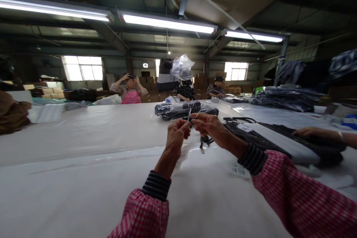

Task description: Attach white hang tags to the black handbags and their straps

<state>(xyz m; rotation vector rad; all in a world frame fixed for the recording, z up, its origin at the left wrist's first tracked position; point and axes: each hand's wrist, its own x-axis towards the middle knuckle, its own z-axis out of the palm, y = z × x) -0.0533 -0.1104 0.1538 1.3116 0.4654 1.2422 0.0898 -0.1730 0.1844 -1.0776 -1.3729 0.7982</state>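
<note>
Over the white table, my left hand (pixel 176 134) is closed in a pinch on a thin whitish strip (pixel 189 112) that sticks up between my fingertips. My right hand (pixel 209 128) meets it from the other side, fingers bent and tips pressed together; what they grip is too small to make out. Just below the right fingers a dark strap with a metal clip (pixel 202 150) shows, and I cannot tell whether it hangs or lies on the table. Under my left hand is a pale printed tag (pixel 182 157), partly hidden by the wrist.
Plastic-wrapped dark bundles (pixel 178 110) lie ahead on the white table (pixel 83 130). At right, another person's hand (pixel 311 132) rests on a dark garment (pixel 329 148) with a pale panel. Behind it rises a stack of bagged garments (pixel 287 96). Several people are across the table.
</note>
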